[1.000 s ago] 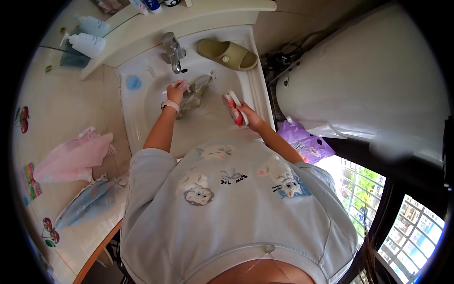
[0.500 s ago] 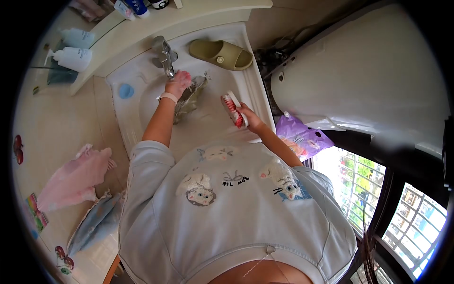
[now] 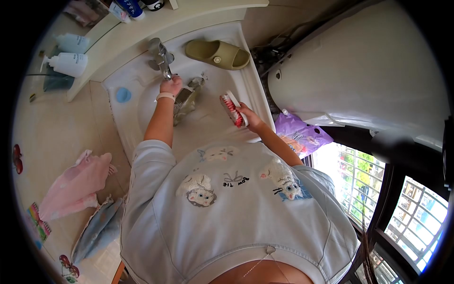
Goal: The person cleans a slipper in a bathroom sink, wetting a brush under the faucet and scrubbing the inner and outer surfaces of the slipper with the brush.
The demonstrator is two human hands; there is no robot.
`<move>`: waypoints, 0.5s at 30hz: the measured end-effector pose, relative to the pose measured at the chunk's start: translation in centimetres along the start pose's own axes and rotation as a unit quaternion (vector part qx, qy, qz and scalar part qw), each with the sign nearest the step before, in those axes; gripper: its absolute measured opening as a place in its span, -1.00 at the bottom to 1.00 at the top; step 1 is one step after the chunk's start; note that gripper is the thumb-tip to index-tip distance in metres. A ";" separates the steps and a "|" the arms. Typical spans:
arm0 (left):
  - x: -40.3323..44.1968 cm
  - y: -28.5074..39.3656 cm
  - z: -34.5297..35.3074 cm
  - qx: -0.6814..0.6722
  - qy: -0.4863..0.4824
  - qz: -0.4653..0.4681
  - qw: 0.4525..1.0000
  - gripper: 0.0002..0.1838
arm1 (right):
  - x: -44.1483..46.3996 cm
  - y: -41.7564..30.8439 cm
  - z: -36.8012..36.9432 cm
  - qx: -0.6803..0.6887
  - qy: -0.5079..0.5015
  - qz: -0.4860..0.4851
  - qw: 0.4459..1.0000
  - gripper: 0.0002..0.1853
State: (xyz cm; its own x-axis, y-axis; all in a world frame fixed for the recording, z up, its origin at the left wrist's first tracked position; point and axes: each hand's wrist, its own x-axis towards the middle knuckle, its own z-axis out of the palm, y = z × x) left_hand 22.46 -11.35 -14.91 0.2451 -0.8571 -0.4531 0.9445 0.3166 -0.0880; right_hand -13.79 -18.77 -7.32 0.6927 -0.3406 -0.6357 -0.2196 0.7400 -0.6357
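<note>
My left hand [image 3: 171,85], with a pale band on the wrist, is under the spout of the chrome tap [image 3: 162,57]. Its fingers look curled in, and I see nothing held in them. Just beside and below it, a greenish slipper-like thing [image 3: 187,102] lies in the basin of the white sink [image 3: 137,128]; its outline is broken up and partly hidden by the hand. On the right side of the basin my right hand [image 3: 250,117] grips a white scrub brush [image 3: 232,110], its red and white bristles facing left.
An olive slipper [image 3: 217,54] rests on the sink's back right corner. A blue round object [image 3: 123,95] sits on the left rim. A pump bottle [image 3: 68,63] stands on the ledge. Pink cloth [image 3: 78,184] and blue cloth [image 3: 97,232] are at left, a purple bag [image 3: 302,132] at right.
My left hand has gone from spread fingers with the palm showing to curled fingers, slightly lower and left under the spout. My right hand still holds the brush in the same place.
</note>
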 end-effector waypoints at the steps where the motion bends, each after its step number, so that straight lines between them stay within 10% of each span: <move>1: -0.2 0.2 0.4 -0.001 0.004 -0.002 1.000 -0.91 | 0.1 0.1 -0.1 0.000 0.000 0.001 1.000 -0.27; 9: -0.3 -0.6 2.2 0.039 0.131 0.064 0.989 -0.86 | 0.3 0.2 -0.4 0.006 -0.025 0.004 1.000 -0.21; 15: -0.1 -1.5 2.4 0.279 0.106 -0.089 0.950 -0.80 | 1.3 1.1 -1.5 -0.019 -0.026 0.016 0.999 -0.18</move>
State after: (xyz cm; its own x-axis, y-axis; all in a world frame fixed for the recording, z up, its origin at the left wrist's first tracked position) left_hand 21.53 -12.67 -12.60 0.0763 -0.7576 -0.6483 0.9505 -0.1412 0.2769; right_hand -14.20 -19.22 -9.49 0.7200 -0.2852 -0.6327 -0.2679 0.7268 -0.6325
